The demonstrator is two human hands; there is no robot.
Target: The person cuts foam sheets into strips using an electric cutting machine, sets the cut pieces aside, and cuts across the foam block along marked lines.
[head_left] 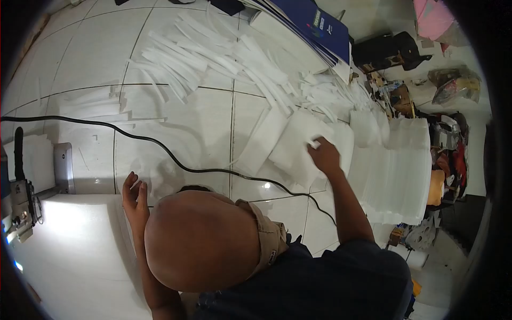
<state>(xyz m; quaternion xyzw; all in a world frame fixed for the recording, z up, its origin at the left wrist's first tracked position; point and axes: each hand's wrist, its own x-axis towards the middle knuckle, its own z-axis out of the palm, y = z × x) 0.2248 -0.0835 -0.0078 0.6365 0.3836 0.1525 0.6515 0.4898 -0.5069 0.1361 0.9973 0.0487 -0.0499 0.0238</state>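
My right hand (324, 154) is over a stack of white foam sheets (301, 141) on the tiled floor. Its fingers are curled, and thumb and fingertips look pinched on the top sheet. My left hand (136, 196) is raised beside my bent knee (202, 240), fingers apart and holding nothing. Close to it on the left lies a large white foam sheet (69, 234), brightly lit by a machine (21, 213) with metal parts at the far left edge. A narrower white sheet (262, 138) lies left of the stack.
A black cable (154, 141) crosses the floor in front of me. Loose white foam strips (176, 58) lie scattered farther off. A tall pile of white sheets (392, 170) stands at right, with cluttered shelves (448, 160) beyond. Blue printed boards (314, 26) lie at the top.
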